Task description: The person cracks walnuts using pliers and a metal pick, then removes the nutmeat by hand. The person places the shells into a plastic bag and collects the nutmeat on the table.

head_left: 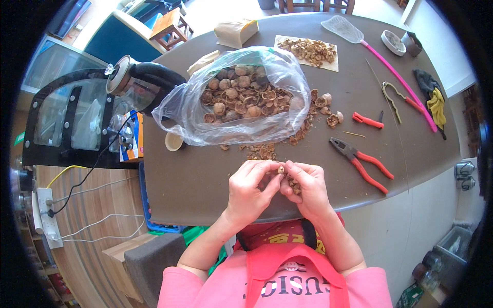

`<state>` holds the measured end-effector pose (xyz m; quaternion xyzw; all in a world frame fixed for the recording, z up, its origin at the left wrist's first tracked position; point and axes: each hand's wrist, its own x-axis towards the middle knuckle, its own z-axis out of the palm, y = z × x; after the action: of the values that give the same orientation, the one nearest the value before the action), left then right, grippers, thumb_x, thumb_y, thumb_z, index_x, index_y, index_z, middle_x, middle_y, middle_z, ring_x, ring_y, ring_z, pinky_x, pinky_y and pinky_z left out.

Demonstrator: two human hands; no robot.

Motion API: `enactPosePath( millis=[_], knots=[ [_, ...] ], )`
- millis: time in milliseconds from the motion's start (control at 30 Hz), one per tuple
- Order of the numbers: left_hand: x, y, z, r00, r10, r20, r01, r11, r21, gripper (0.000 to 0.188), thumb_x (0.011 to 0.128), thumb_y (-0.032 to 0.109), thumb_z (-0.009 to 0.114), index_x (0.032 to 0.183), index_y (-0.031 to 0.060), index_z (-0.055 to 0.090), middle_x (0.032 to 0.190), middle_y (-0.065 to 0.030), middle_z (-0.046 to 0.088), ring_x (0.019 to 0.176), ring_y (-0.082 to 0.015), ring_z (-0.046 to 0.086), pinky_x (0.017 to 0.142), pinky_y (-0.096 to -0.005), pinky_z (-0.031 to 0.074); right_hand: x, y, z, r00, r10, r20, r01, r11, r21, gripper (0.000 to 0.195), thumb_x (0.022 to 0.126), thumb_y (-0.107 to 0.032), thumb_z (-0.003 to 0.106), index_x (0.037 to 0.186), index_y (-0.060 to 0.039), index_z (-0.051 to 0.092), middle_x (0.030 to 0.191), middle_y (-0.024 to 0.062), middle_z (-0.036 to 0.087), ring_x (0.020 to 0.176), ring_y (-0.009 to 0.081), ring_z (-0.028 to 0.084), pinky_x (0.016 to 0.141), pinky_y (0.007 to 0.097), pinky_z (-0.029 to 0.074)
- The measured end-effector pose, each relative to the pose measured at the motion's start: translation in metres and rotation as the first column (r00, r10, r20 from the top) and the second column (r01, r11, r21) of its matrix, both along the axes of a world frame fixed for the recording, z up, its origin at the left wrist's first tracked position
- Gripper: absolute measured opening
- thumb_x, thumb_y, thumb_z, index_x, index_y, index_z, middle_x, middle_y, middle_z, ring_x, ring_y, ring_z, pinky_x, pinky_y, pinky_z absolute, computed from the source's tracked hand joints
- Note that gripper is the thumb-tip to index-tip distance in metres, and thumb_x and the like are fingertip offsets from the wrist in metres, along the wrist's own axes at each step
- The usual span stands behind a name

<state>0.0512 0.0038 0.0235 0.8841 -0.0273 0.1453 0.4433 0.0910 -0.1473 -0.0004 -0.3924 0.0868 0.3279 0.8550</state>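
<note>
Close to the table's near edge, my left hand (248, 188) pinches a small pale piece of walnut kernel (281, 169) between thumb and fingertips. My right hand (314, 188) meets it there, its curled fingers around several broken walnut pieces (295, 186). Crumbled shell bits (262, 151) lie just beyond my fingers. Farther off spreads a clear plastic bag (181, 125), its mouth wide, with whole walnuts (243, 81) and cracked shells (250, 101) in it. Shelled kernels (310, 52) are heaped on a sheet of paper (334, 67) at the far side.
Red-handled pliers (362, 161), a small red-handled tool (368, 120), a nutcracker-like metal tool (393, 101) and a pink fly swatter (400, 81) lie to the right. A glass pot (138, 90) and a paper cup (174, 141) stand left. Loose half shells (332, 121) sit beside the bag.
</note>
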Motion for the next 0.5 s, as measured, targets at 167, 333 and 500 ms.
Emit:
enactPosePath(
  millis=[167,333,500],
  knots=[
    [-0.0017,0.0036,-0.0006,0.998,-0.042,-0.044,0.035,0.989,-0.141,0.020,0.079,-0.002,0.075,0.097,0.0008,0.068,0.101,-0.0106,0.066,0.071,-0.0140,0.066,0.058,-0.0252,0.054,0.0030,-0.0042,-0.0038,0.999,0.036,-0.032,-0.033,0.996,0.084,0.022,0.094,-0.009,0.063,0.112,0.0041,0.068,0.067,0.0045,0.060,0.051,0.0052,0.046,0.041,0.0176,0.026],
    [-0.0011,0.0079,0.0000,0.988,-0.092,-0.120,0.044,0.935,-0.352,0.018,0.079,-0.003,0.074,0.095,0.0003,0.067,0.106,-0.0091,0.061,0.071,-0.0107,0.065,0.059,-0.0243,0.054,0.0055,-0.0061,-0.0008,0.988,0.103,-0.117,-0.082,0.981,0.173,0.028,0.092,-0.006,0.064,0.117,0.0054,0.065,0.070,0.0041,0.060,0.055,0.0056,0.047,0.041,0.0178,0.027],
    [-0.0017,0.0084,-0.0004,0.995,-0.095,-0.044,0.085,0.977,-0.193,0.018,0.078,-0.004,0.074,0.094,0.0003,0.066,0.105,-0.0085,0.060,0.070,-0.0099,0.063,0.060,-0.0236,0.053,0.0055,-0.0058,0.0012,0.989,0.090,-0.117,-0.075,0.988,0.133,0.028,0.091,-0.004,0.064,0.117,0.0059,0.065,0.068,0.0026,0.057,0.055,0.0055,0.047,0.042,0.0178,0.028]
  ],
)
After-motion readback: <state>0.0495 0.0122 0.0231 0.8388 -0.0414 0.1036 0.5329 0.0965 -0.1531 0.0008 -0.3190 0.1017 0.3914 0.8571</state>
